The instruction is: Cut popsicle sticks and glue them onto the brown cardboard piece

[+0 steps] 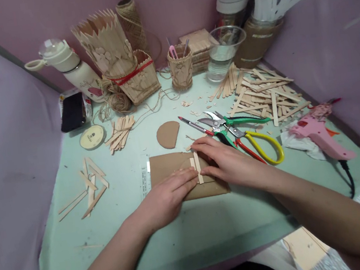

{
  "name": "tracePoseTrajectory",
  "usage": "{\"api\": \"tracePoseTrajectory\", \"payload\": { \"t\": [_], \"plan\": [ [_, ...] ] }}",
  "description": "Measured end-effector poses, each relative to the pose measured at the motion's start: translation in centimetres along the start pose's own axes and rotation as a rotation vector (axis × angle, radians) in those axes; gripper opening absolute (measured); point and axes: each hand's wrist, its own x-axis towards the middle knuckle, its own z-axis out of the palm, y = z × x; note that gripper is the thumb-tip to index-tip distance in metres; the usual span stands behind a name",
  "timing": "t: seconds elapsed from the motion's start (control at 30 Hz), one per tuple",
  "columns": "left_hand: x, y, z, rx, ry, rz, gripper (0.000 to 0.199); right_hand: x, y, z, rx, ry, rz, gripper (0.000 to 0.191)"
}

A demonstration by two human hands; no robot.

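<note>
A brown cardboard piece [167, 163] lies near the middle of the table, with a clear ruler [144, 182] partly under its left side. My left hand [171, 194] rests flat on the cardboard, fingers stretched out and their tips beside the sticks. Between the thumb and fingers of my right hand [223, 160] is a popsicle stick [198, 168], upright in view against the cardboard. Just left of it, a second short stick [192, 162] lies parallel, its lower part hidden by my left fingertips. Beyond the cardboard sits a rounded cardboard cutout [168, 135] with one straight edge.
Pruning shears [248, 119], pliers with red and yellow handles [270, 147] and a pen [195, 125] lie by my right hand. A pink glue gun [322, 133] lies far right, near a stick pile [264, 92]. A water cup [223, 59] stands behind; cut sticks [90, 188] lie left.
</note>
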Motion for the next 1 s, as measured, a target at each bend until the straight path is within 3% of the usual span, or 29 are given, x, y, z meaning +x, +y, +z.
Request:
{"api": "tracePoseTrajectory", "payload": {
  "t": [1.0],
  "plan": [
    [-0.03,-0.13,0.06,-0.039,0.0,0.009,0.048,0.02,-0.33,0.15,-0.013,0.017,0.043,0.046]
  ]
}}
